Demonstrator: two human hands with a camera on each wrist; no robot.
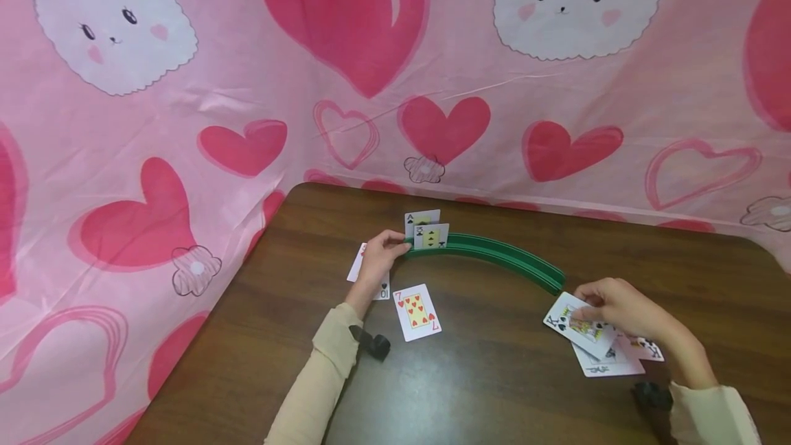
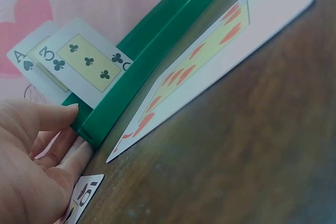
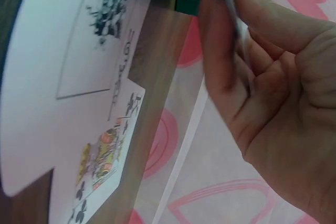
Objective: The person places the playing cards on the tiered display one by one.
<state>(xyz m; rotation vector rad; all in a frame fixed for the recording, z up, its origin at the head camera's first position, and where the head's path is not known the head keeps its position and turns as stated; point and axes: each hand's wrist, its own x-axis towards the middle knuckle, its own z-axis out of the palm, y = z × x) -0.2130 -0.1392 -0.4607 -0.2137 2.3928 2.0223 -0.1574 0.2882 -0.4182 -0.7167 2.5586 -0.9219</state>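
A curved green card holder (image 1: 507, 259) stands on the table with an ace of spades (image 2: 31, 61) and a three of clubs (image 2: 89, 64) upright in its left end. My left hand (image 1: 377, 263) pinches that same end between thumb and fingers. In my right hand (image 1: 621, 304), a king of spades (image 1: 577, 328) is gripped beyond the holder's right end. Below it lie a joker (image 1: 608, 364) and a king of clubs (image 3: 105, 156), partly covered. A seven of hearts (image 1: 417, 313) lies face up right of my left wrist.
A black ten (image 2: 84, 195) lies under my left hand, overlapping a card with a red mark (image 1: 357, 263). The brown wooden table (image 1: 494, 390) ends at a pink cloth (image 1: 346, 136) printed with hearts, along its back and left sides.
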